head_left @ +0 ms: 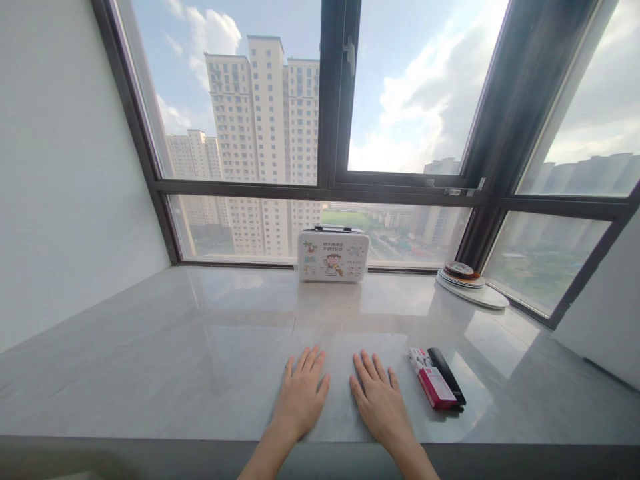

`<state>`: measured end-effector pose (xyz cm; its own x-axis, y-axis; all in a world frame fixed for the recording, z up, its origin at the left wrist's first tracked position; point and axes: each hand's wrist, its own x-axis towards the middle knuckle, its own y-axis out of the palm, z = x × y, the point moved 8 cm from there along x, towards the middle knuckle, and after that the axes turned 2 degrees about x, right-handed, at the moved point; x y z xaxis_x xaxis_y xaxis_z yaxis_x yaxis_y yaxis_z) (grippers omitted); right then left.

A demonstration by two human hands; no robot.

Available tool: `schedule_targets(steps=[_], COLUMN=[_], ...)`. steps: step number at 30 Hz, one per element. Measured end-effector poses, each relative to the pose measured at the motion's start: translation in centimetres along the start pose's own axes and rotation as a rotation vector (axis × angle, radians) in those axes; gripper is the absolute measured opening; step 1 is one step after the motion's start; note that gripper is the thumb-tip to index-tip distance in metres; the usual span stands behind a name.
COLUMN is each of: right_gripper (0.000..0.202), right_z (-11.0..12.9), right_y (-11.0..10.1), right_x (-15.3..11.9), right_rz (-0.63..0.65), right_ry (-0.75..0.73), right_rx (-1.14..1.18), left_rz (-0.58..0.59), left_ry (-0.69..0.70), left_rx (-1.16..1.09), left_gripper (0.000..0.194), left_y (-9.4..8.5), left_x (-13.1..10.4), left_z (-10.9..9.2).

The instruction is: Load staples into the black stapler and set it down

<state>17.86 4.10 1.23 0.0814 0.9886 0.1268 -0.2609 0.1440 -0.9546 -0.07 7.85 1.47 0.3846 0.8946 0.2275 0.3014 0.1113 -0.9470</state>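
My left hand (301, 393) lies palm down on the glossy grey marble-look sill (150, 373), fingers stretched forward and slightly apart. Beside it, a short gap away, my right hand (379, 395) rests flat in the same way, its fingers spread. Neither hand holds anything. Just to the right of my right hand lies a small pink and white box (434, 383). Against that box's right side is a long black stapler (447, 375), lying at a slant. Both are apart from my fingers.
A white case (333, 259) with cartoon prints and a black handle stands upright against the window at the back. Several round flat pieces like plates (473, 293) are stacked in the back right corner. The sill's front edge (150, 438) runs below my wrists.
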Motion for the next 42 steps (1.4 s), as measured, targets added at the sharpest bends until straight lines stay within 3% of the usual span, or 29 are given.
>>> schedule_targets(steps=[42], right_gripper=[0.060], right_z=[0.11], right_y=[-0.11], right_x=[-0.04], right_rz=[-0.030], right_ry=[-0.007], right_rx=[-0.002], left_rz=[0.002], left_ry=[-0.002], left_rx=[0.017], left_gripper=[0.055], left_y=[-0.49], left_x=[-0.13], left_z=[-0.21])
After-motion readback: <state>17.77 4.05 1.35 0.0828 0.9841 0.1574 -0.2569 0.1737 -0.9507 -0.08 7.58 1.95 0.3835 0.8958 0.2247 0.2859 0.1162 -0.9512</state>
